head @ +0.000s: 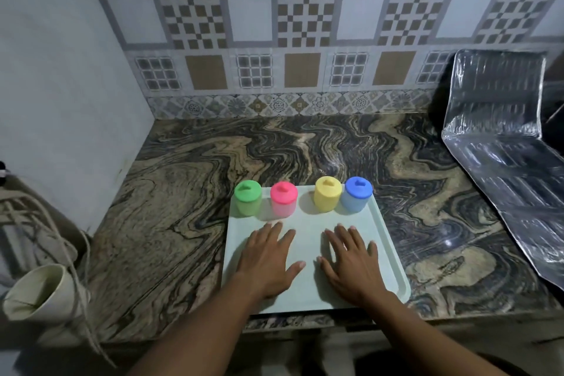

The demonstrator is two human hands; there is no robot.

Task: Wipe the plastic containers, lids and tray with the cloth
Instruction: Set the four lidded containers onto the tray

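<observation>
Scene dim overall; the tray (308, 232) is the brightest surface, evenly lit and not clipped. Light arrives from right of the tray: the yellow container (327, 194) at its far edge throws a soft shadow leftward onto it. Glare noted on the countertop (448, 243) right of the tray, stronger on the glossy plastic wrap (500, 119) further right. Below the tray the picture falls near black. Wall tiles (305, 15) beyond the tray bow outward: wide-angle distortion. Focus soft throughout; the cup (39, 293) left of the tray is blurred.
</observation>
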